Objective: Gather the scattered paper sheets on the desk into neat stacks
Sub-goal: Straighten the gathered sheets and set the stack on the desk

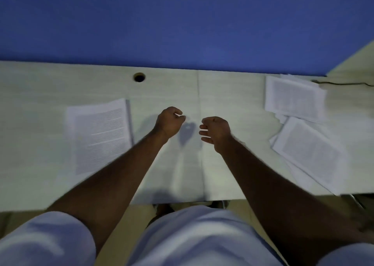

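The table [222,87] is finished in a pale, off-white wood grain of fine horizontal streaks. The paper sheets at the left [99,134] are white, lined with rows of dark printed text, as are those at the far right [293,98] and near right [309,152]. The wall [182,23] behind is painted plain blue. A thin black cable [344,83] is seen far right.

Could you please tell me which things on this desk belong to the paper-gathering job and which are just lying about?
Job: left stack; far right sheets; near right sheets; desk.
Lying about: cable hole; black cable.
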